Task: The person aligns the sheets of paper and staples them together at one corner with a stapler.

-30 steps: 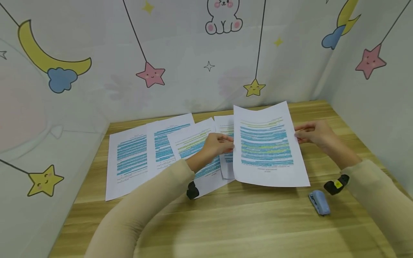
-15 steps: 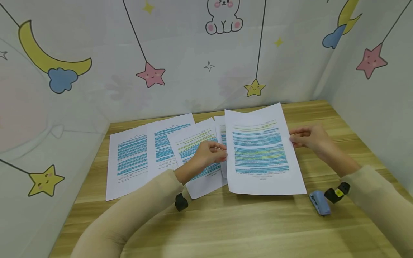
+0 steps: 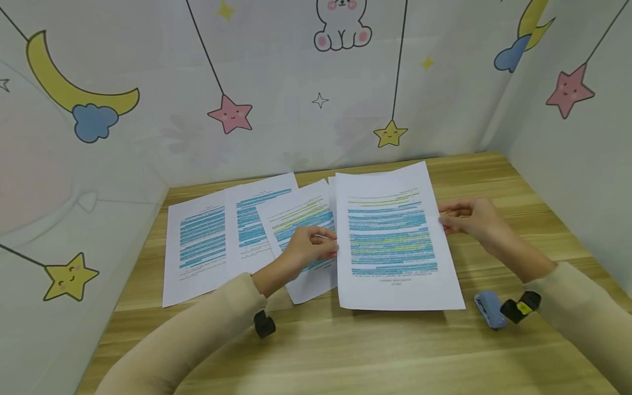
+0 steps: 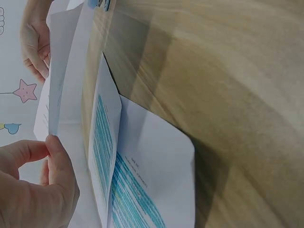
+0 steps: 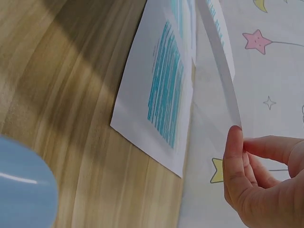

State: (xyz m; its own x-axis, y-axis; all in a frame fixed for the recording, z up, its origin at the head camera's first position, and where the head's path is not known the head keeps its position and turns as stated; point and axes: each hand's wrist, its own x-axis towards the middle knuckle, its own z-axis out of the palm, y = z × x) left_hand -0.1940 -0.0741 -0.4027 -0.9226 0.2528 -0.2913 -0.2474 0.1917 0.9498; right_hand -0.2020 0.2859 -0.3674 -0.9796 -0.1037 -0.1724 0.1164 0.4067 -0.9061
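Between my two hands hangs a white sheet of paper (image 3: 390,296) printed with text and marked in blue and yellow highlighter. My left hand (image 3: 303,253) pinches its left edge; in the left wrist view thumb and finger meet on the paper's edge. On the opposite edge my right hand (image 3: 476,222) does the same, and the right wrist view shows its fingertips (image 5: 233,135) on the sheet. The held sheet is raised over the table and covers most of another page. A highlighted page (image 3: 316,285) lies just behind my left hand.
Two more highlighted pages, one at the far left (image 3: 197,285) and one beside it (image 3: 261,192), overlap on the wooden table (image 3: 345,356). A small blue stapler (image 3: 490,310) lies near my right wrist. A patterned white cloth wall (image 3: 296,71) stands behind the table.
The held sheet has moved left and toward me, covering more of the page beneath. My left hand has travelled with it; the right hand has shifted slightly left and down.
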